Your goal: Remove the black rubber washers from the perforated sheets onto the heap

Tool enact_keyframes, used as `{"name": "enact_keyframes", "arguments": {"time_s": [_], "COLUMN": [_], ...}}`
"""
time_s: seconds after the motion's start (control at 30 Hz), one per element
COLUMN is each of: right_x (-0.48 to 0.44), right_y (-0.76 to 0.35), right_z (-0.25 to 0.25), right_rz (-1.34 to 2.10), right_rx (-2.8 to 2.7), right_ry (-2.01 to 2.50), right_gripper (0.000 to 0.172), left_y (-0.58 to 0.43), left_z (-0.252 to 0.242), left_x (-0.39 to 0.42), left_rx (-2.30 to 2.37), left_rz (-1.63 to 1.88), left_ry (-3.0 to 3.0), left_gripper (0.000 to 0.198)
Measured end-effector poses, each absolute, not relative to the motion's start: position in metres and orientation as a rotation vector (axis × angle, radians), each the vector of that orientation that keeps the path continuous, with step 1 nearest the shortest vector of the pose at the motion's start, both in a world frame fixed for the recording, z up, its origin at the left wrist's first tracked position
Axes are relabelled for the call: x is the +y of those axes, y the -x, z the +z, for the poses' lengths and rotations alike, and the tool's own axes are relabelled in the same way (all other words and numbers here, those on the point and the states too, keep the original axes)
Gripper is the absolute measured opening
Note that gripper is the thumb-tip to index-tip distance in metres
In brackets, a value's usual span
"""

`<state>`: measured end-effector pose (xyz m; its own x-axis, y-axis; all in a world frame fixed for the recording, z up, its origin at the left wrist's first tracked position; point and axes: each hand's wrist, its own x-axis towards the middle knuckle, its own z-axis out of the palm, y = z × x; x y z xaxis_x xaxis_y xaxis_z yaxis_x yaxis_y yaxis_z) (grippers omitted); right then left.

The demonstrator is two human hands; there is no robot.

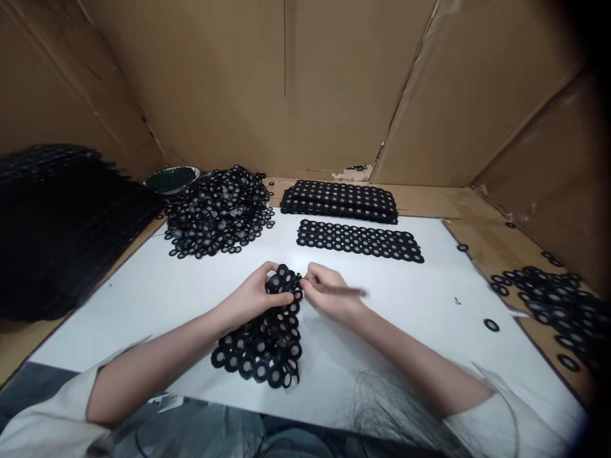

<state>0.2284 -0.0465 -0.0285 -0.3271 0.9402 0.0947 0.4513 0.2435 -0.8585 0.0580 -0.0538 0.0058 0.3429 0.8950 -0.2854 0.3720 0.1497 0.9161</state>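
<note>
My left hand [258, 296] is closed on the upper end of a folded sheet of joined black rings [260, 346], thumb across its face. Each ring has a pale grey centre, and the lower part of the sheet droops onto the white board. My right hand [329, 292] pinches at the sheet's upper right edge. In it is a slim, pen-like tool [351, 292], blurred, its back end sticking out to the right. What its tip touches is too small to make out.
Behind my hands lie a flat ring sheet [360, 240] and a stack of similar sheets [338, 200]. Loose rings [219, 213] are heaped at the back left, by a bowl [172, 180] of dark green contents. More rings [558, 302] lie right; a dark pile [62, 229] stands left. Cardboard walls [267, 89] enclose the white board [157, 286].
</note>
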Motion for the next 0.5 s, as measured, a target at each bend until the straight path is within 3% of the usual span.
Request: {"name": "enact_keyframes", "arguments": {"time_s": [0.13,0.27,0.4,0.5], "right_x": [-0.035,-0.035,-0.044,-0.049], "right_y": [-0.247,-0.24,-0.22,-0.212], "right_z": [-0.01,-0.002,-0.008,-0.015], "right_rz": [1.561,1.408,1.316,1.286], "right_rx": [-1.69,-1.517,-1.479,-1.396], "right_ry": [1.135,0.987,1.005,1.032], "right_gripper": [0.023,0.024,0.024,0.022], "left_y": [-0.053,-0.055,-0.055,-0.054], "left_z": [0.005,0.001,-0.002,-0.001], "left_x": [-0.048,-0.047,-0.05,-0.049], "left_rx": [1.198,1.262,1.233,1.301], "left_rz": [0.557,0.556,0.622,0.705], "left_ry": [-1.457,-1.596,-1.757,-1.82], "left_gripper": [0.036,0.041,0.023,0.025]}}
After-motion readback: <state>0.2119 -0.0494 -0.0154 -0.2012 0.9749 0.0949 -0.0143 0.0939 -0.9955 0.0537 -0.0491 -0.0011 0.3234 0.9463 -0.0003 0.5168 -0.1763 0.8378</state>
